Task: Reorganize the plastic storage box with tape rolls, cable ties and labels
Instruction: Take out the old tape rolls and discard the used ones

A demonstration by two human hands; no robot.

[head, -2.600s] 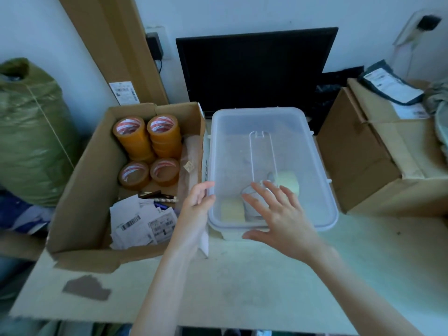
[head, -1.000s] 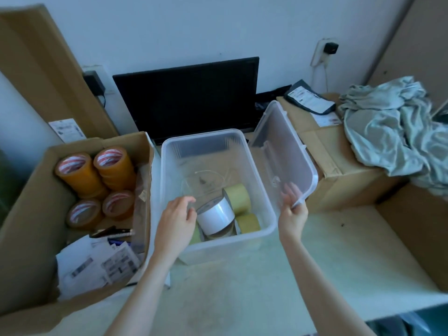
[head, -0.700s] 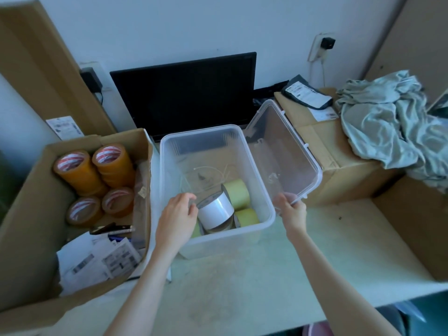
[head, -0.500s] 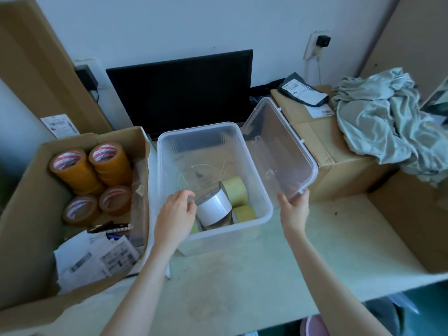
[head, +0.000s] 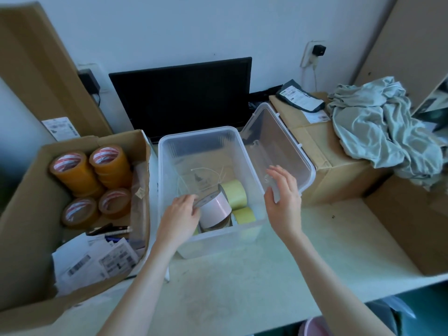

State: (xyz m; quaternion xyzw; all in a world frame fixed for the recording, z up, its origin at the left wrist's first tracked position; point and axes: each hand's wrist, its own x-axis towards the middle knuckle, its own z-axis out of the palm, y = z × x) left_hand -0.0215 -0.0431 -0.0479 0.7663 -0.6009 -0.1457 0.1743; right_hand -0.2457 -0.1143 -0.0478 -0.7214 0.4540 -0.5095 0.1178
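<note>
The clear plastic storage box (head: 196, 134) stands open on the table. Inside lie a white label roll (head: 215, 212), two yellow tape rolls (head: 234, 194) and thin white cable ties (head: 206, 172). My left hand (head: 180, 218) reaches into the box, its fingers curled over the white roll's rim. The clear lid (head: 278, 141) leans tilted against the cardboard box to the right. My right hand (head: 283, 202) is at the lid's near corner with fingers spread, the grip loose.
A cardboard box (head: 24, 214) on the left holds brown tape rolls (head: 106, 163), pens and printed labels (head: 97, 260). A black monitor (head: 181, 95) stands behind. On the right sit a cardboard carton (head: 334, 166), a grey cloth (head: 380, 132) and another carton (head: 412, 226).
The lid came off the box and swung right to lean on the carton. My right hand's fingers have opened at its corner. My left hand moved into the box onto the white roll.
</note>
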